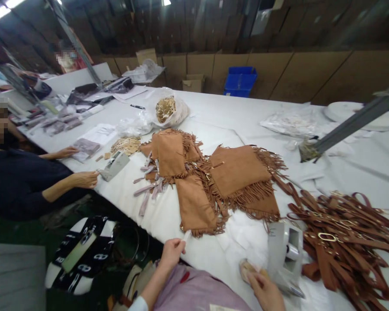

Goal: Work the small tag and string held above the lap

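My left hand (173,252) is at the table's front edge, its fingers pinched on a small whitish strip (187,236) just below a brown fringed pouch (196,205). My right hand (265,290) lies lower right, its fingertips at a small tan piece (245,268); whether it grips the piece is unclear. Beside that hand stands a grey tape dispenser (283,255). More brown fringed pouches (240,168) are heaped on the white table, with wrapped purplish tassels (145,203) at their left. Brown straps with gold rings (346,242) form a pile at the right.
A person in dark clothes (19,181) works at the left beside another dispenser (115,166). Behind the pouches are an open plastic bag (178,113) and tan strips (126,146). A slanted metal post (359,119) meets the table at right.
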### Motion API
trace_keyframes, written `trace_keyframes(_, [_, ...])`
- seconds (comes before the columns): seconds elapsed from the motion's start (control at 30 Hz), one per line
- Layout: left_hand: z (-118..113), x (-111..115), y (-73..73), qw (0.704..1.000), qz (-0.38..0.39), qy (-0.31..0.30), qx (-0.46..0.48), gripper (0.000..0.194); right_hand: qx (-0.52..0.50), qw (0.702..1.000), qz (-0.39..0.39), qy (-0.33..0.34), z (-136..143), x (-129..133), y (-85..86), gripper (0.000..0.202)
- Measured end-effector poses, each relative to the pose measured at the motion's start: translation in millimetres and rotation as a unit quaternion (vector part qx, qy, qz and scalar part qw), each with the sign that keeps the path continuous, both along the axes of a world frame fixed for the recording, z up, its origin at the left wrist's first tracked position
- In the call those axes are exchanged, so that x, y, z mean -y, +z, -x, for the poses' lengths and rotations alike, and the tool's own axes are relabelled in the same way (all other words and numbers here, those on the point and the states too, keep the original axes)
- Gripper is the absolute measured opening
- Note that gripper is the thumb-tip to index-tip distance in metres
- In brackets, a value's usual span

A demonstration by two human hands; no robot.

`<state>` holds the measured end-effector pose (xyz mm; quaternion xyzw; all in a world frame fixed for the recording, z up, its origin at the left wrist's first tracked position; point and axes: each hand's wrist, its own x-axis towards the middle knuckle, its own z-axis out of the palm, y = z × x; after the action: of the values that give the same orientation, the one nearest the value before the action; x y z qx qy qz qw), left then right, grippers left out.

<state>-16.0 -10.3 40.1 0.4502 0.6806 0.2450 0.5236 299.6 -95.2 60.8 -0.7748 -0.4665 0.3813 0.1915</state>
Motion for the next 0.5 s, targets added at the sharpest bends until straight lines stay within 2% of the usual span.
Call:
trace_keyframes(0.1, [0.4,-0.4,3.0,0.999,-0.030,-0.028,-0.023,0.033,-0.155,0.984,0.019,0.088,56.6,-62.0,28.5,0.044])
trace_keyframes(0.17, [0.6,0.4,6.7,0.997,-0.045,-0.043,-0.035,0.033,-0.189,0.976,0.025,0.110,88.5,-87.7,34.4,0.037])
trace_keyframes(0.33, [1.7,4.8,13.7,0.994,-0.065,-0.074,-0.050,0.036,-0.228,0.961,0.049,0.148,139.6,-107.0,17.3,0.032])
trace_keyframes(0.5, [6.1,6.2,13.3,0.991,-0.069,-0.109,-0.046,0.039,-0.251,0.952,0.079,0.154,159.9,-108.2,-2.7,0.030])
